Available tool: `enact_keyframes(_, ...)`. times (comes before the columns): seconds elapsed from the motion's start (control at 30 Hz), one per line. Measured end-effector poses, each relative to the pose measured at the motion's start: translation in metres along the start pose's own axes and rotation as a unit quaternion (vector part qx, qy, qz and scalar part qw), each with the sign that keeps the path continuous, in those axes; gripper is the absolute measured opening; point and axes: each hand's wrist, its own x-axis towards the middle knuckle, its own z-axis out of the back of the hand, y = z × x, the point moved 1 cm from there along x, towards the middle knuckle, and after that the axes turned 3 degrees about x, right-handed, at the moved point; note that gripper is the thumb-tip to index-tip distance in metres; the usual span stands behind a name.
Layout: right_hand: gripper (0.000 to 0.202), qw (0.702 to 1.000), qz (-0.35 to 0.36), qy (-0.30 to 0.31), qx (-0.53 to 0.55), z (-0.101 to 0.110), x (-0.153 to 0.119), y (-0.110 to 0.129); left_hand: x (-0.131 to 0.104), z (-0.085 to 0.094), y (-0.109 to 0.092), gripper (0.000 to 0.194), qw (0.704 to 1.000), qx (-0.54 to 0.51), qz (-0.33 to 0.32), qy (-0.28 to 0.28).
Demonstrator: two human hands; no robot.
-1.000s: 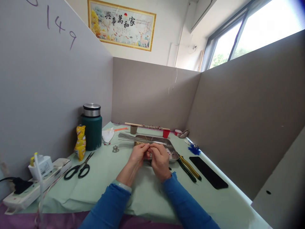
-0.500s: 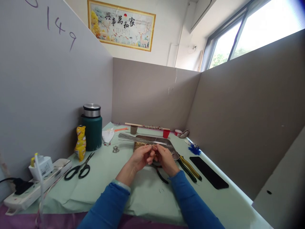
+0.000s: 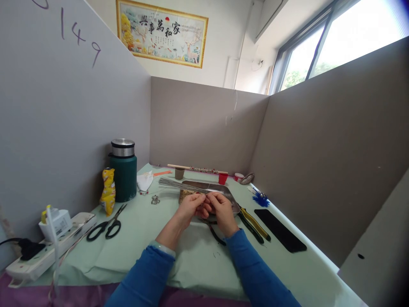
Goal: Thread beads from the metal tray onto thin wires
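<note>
My left hand [image 3: 191, 207] and my right hand [image 3: 221, 210] meet fingertip to fingertip over the near part of a metal tray [image 3: 230, 197]. Both are closed in a pinch on something too small to make out. A bundle of thin grey wires [image 3: 179, 185] lies across the tray's left rim, behind my hands. Below them, pliers with dark curved handles [image 3: 217, 236] lie on the green cloth, their head partly hidden by my hands. Yellow-and-green-handled pliers [image 3: 255, 226] rest just right of my right hand.
Black scissors [image 3: 108, 226], a green flask [image 3: 124, 177], a yellow packet [image 3: 108, 192] and a power strip [image 3: 51, 249] stand or lie at the left. A black phone-like slab [image 3: 280, 230] is at the right. Small cups, including a red one [image 3: 223, 178], stand behind the tray.
The fingers of both hands have shifted slightly, and my right fingertips now sit a little higher and flatter against the left ones. The tools and tray have not moved.
</note>
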Motion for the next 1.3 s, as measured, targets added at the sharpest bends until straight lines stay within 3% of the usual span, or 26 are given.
enact_keyframes(0.17,0.018,0.964,0.196,-0.037,-0.177,-0.007,-0.007,0.011,0.005,-0.001,0.006,0.040,0.996,0.015,-0.036,-0.082)
enact_keyframes(0.27,0.018,0.942,0.242,-0.029,-0.229,-0.010,-0.011,0.015,0.007,0.000,0.008,0.039,0.994,0.013,-0.038,-0.099)
enact_keyframes(0.5,0.016,0.947,0.223,-0.011,-0.230,-0.003,-0.006,0.014,0.004,0.002,0.005,0.037,0.999,-0.002,0.003,-0.040)
enact_keyframes(0.57,0.016,0.949,0.214,-0.015,-0.232,0.003,-0.005,0.016,0.003,0.002,0.002,0.034,0.998,0.015,-0.010,-0.053)
enact_keyframes(0.7,0.022,0.928,0.232,-0.113,-0.268,0.011,-0.006,0.027,0.004,0.005,0.001,0.026,0.989,0.089,-0.031,-0.113)
enact_keyframes(0.77,0.021,0.912,0.247,-0.099,-0.313,0.007,-0.009,0.035,0.006,0.006,0.003,0.026,0.969,0.200,-0.051,-0.133)
enact_keyframes(0.87,0.019,0.886,0.238,0.008,-0.399,-0.007,-0.011,0.041,0.007,0.006,0.006,0.026,0.897,0.394,-0.110,-0.168)
enact_keyframes(0.97,0.015,0.857,0.218,0.051,-0.463,-0.018,-0.005,0.041,0.006,0.005,0.008,0.018,0.842,0.484,-0.147,-0.188)
enact_keyframes(1.07,0.014,0.854,0.190,0.032,-0.484,-0.020,0.009,0.040,0.003,0.001,0.010,0.019,0.822,0.519,-0.167,-0.167)
enact_keyframes(1.17,0.014,0.869,0.128,-0.005,-0.478,-0.021,0.023,0.036,0.001,-0.002,0.010,0.020,0.802,0.542,-0.189,-0.169)
enact_keyframes(1.23,0.014,0.874,0.113,-0.018,-0.473,-0.025,0.027,0.035,0.001,-0.001,0.010,0.018,0.805,0.529,-0.189,-0.189)
enact_keyframes(1.3,0.013,0.875,0.135,-0.008,-0.465,-0.032,0.025,0.037,0.002,0.001,0.009,0.019,0.832,0.486,-0.167,-0.208)
